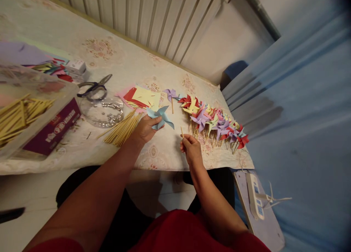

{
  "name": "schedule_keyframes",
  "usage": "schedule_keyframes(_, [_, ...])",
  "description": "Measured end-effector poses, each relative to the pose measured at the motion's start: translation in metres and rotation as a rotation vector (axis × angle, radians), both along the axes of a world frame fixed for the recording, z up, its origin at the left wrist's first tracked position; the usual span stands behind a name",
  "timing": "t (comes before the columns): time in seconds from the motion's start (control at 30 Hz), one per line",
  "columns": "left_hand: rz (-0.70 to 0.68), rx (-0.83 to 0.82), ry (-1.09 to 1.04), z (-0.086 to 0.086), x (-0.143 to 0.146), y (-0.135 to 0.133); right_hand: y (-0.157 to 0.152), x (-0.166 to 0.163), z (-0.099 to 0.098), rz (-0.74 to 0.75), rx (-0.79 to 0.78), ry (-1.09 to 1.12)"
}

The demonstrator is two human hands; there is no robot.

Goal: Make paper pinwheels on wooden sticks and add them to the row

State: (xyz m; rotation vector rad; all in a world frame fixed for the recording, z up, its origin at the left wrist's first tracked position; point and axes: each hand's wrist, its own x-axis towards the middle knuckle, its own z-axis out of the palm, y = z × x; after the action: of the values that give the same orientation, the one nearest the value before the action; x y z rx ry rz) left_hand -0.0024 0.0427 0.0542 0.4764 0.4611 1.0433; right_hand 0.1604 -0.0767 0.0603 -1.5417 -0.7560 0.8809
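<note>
My left hand [148,128] is closed on a light blue paper pinwheel [161,117], its thumb pressed on the paper near the centre. To its right, my right hand [191,148] pinches a thin wooden stick [182,132] that points upward, apart from the pinwheel. A bundle of similar sticks [123,129] lies beside my left wrist. Just beyond the left hand is a stack of coloured paper squares [146,95], yellow and red on top. A row of finished pinwheels [201,118] on sticks lies right of my right hand.
Scissors [95,88] lie behind a round clear dish [102,113] of small shiny pieces. At left stands a plastic box [63,95] with more sticks. A radiator [137,18] runs behind the table; a blue curtain [296,98] hangs at right, near a power strip [255,195].
</note>
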Motion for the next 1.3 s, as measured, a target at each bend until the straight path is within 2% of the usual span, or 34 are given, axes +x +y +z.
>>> schedule_keyframes(0.3, [-0.007,0.009,-0.012,0.000,0.001,0.000,-0.001,0.001,0.003,0.004,0.050,0.017])
schedule_keyframes(0.47, [-0.005,0.018,-0.002,0.000,0.001,-0.001,0.000,-0.002,0.011,-0.032,-0.015,0.037])
schedule_keyframes(0.73, [0.002,0.009,0.000,-0.001,0.001,0.000,0.001,-0.004,0.015,0.007,-0.009,0.145])
schedule_keyframes(0.93, [0.005,-0.004,-0.011,0.000,0.002,-0.001,0.000,-0.007,0.022,0.022,-0.020,0.114])
schedule_keyframes(1.3, [0.012,-0.011,-0.027,-0.001,0.002,-0.001,-0.001,-0.007,0.020,-0.009,-0.005,0.088])
